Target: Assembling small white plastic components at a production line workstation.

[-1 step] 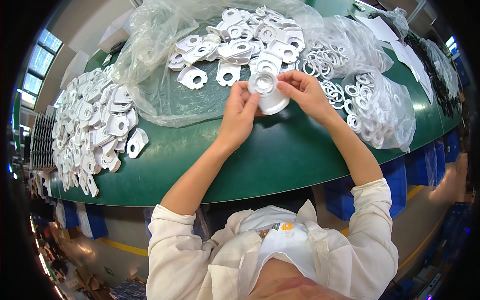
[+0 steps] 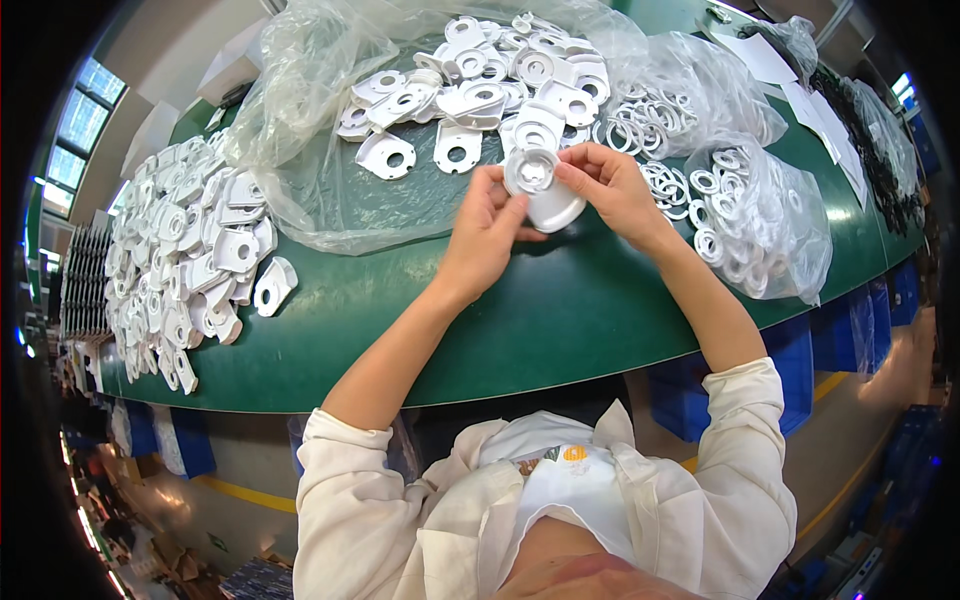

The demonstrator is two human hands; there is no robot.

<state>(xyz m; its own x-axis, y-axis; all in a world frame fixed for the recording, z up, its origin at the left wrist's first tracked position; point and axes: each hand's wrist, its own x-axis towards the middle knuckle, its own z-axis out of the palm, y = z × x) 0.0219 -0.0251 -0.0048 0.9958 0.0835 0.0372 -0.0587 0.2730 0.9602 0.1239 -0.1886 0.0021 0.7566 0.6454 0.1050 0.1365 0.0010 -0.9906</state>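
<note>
A white plastic housing (image 2: pixel 556 208) with a round, stepped ring at its upper end is held just above the table's middle. My right hand (image 2: pixel 612 192) pinches its upper right edge between thumb and fingers. On the opposite side, my left hand (image 2: pixel 484 235) has its fingers curled against the left edge, one fingertip showing below the thumb. The part's underside is hidden. Just beyond my hands lies a loose pile of similar white housings (image 2: pixel 457 152) on a clear plastic sheet (image 2: pixel 350 215).
Another heap of white housings (image 2: pixel 235 250) covers the green table (image 2: pixel 400 340) at left. White rings (image 2: pixel 668 185) spill from clear bags (image 2: pixel 790 230) at right. Papers (image 2: pixel 830 130) lie along the far right. Blue bins (image 2: pixel 785 375) stand below the table's right edge.
The held housing has shifted slightly to the right. My left thumb has slid off its face to the edge, and a left fingertip now shows beneath it. My right hand has hardly moved.
</note>
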